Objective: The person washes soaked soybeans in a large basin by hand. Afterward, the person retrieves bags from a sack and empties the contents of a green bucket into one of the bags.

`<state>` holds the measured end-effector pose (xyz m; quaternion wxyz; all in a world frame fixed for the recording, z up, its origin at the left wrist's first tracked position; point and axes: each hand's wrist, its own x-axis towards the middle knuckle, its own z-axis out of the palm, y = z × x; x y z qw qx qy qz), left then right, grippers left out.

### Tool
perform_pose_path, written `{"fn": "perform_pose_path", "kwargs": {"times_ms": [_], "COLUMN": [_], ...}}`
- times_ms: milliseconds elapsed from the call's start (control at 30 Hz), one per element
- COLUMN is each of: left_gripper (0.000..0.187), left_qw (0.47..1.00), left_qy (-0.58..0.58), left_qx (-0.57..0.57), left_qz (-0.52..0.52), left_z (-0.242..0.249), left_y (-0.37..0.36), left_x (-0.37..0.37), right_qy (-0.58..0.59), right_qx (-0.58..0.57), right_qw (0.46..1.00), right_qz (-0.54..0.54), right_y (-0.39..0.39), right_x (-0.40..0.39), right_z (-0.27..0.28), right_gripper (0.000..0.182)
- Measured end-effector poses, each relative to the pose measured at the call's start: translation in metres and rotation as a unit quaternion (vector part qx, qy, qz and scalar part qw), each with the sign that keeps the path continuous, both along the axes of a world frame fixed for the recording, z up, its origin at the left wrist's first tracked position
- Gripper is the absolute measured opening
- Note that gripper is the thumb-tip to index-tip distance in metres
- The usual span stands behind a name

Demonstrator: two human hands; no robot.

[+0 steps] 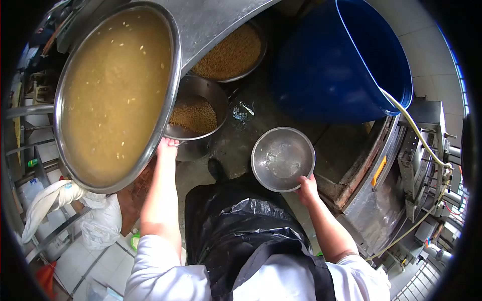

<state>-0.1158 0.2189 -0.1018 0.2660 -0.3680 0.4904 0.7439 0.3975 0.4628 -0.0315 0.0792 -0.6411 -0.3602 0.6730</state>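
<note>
My left hand [167, 149] is closed at the near edge of a deep metal bowl [221, 103], just below the rim of the big basin. Light brown grain [195, 116] lies in the bottom of that bowl. In my right hand [307, 188] is a second metal bowl [283, 156], pinched by its lower right rim; its inside looks wet and bare. To the left, a large metal basin [176, 65] is full of cloudy yellow-brown water, with a few pale grains floating on it.
Another wide pan [262, 55] of grain sits partly under the metal table [216, 22]. A tall blue barrel [321, 75] stands at upper right, with a pale hose [407, 116] over its rim. Rusty-edged metalwork [354, 183] is at right; white sacks [102, 220] hang at lower left.
</note>
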Motion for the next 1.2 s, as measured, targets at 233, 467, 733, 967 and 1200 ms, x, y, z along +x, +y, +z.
{"fn": "perform_pose_path", "kwargs": {"times_ms": [233,467,733,967,1200], "left_gripper": [0.046,0.034,0.034,0.030,0.025], "left_qw": [0.994,0.981,0.988,0.972,0.925], "left_qy": [0.027,0.021,0.017,0.109,0.239], "left_qx": [-0.078,-0.078,-0.083,-0.147,-0.247], "left_qz": [-0.064,-0.174,-0.133,-0.148,-0.161], "left_z": [0.060,0.140,0.269,0.366,0.449], "left_y": [0.034,-0.027,-0.120,-0.203,-0.268], "left_x": [0.020,0.096,0.200,0.240,0.280], "right_qy": [-0.024,0.006,0.019,0.041,0.078], "right_qx": [-0.003,-0.016,-0.085,-0.098,-0.157], "right_qw": [0.999,0.999,0.981,0.947,0.936], "right_qz": [0.025,0.027,0.175,0.303,0.307], "right_y": [0.014,0.016,-0.006,-0.094,-0.219], "right_x": [0.002,-0.010,-0.020,-0.017,-0.009], "right_z": [-0.029,-0.074,-0.093,-0.018,0.059], "right_gripper": [0.067,0.068,0.076,0.069,0.065]}}
